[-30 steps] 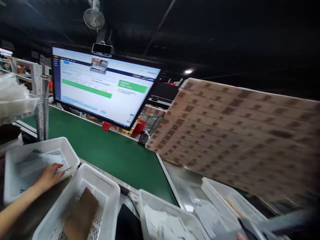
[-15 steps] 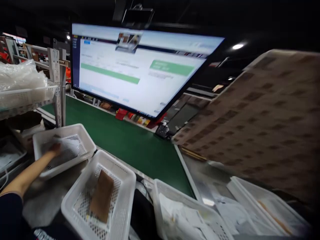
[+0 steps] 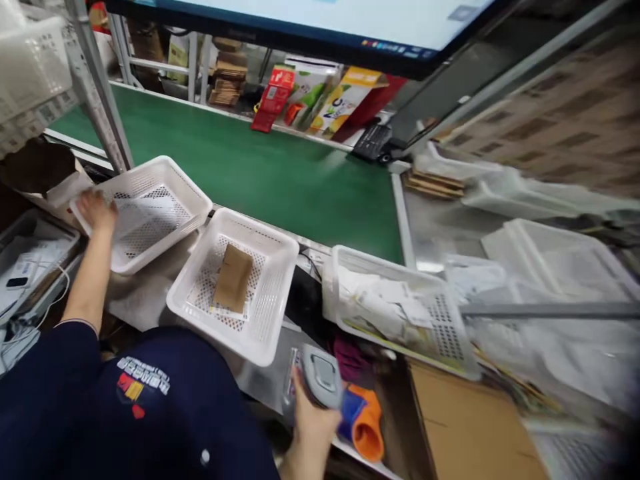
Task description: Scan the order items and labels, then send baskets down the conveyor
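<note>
My left hand (image 3: pixel 99 210) is at the left rim of a white plastic basket (image 3: pixel 187 225), its slightly blurred fingers curled over the edge. A white sheet (image 3: pixel 147 212) lies on that basket's perforated bottom. Low in the view, my right hand (image 3: pixel 313 427) grips a grey-topped case (image 3: pixel 321 375) with rounded corners and a clear-looking side. What kind of case it is I cannot tell. Just right of it lies a blue and orange tool (image 3: pixel 365 423). A second white basket (image 3: pixel 280 293) stands between my hands, with a flat brown cardboard piece (image 3: pixel 233 277) on papers inside.
Beyond the baskets runs a green belt surface (image 3: pixel 260 180) under a large monitor (image 3: pixel 300 33). A white basket of papers (image 3: pixel 390 300) and a cardboard sheet (image 3: pixel 475 427) are at the right. A metal post (image 3: pixel 97 80) rises at the left, near a keyboardless shelf bin (image 3: pixel 35 73).
The view has tilted down. My left hand has shifted from inside the left basket to its rim. My right hand has come into view, holding the grey-topped case.
</note>
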A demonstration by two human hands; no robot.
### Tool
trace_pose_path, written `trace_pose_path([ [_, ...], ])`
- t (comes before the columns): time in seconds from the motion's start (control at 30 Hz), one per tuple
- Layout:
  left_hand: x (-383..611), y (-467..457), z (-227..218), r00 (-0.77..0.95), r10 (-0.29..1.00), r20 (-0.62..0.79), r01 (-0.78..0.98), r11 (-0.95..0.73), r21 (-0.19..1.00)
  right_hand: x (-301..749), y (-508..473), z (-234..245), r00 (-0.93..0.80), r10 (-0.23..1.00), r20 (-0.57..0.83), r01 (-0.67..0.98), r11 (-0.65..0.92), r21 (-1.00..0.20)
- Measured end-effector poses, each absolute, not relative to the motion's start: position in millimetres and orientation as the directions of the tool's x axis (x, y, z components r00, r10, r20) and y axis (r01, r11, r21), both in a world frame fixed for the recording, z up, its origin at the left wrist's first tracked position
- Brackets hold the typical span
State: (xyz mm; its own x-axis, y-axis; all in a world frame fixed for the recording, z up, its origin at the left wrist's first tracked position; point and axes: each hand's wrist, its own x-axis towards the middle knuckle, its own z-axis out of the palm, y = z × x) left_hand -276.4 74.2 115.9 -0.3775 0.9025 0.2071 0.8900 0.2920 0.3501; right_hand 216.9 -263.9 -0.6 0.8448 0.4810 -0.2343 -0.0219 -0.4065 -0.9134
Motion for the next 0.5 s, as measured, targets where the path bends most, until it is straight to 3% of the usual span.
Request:
trace_pose_path([
  [0.1,-308.6,58.8,128.3,-0.543,0.829,0.137,0.779,0.435,0.452,191.9,-260.5,-18.1,0.777,0.551,-0.304,0.087,-0.572,-0.816],
  [0.2,-320.3,47.3,125.1,-0.555,0.832,0.008,0.724,0.478,0.497,179.4,-250.4,-31.9,0.767,0.554,-0.324,0.115,-0.615,-0.780],
  [0.4,-275.4,-13.2,103.9,-0.685,0.726,0.058,0.645,0.567,0.512,208.2,-235.7,-27.1,0.747,0.573,-0.338,0.182,-0.664,-0.725],
  [0.5,-260.6,-40.1,91.8,-0.690,0.713,0.126,0.662,0.551,0.507,231.6,-238.1,-21.5,0.671,0.688,-0.275,0.401,-0.649,-0.646],
])
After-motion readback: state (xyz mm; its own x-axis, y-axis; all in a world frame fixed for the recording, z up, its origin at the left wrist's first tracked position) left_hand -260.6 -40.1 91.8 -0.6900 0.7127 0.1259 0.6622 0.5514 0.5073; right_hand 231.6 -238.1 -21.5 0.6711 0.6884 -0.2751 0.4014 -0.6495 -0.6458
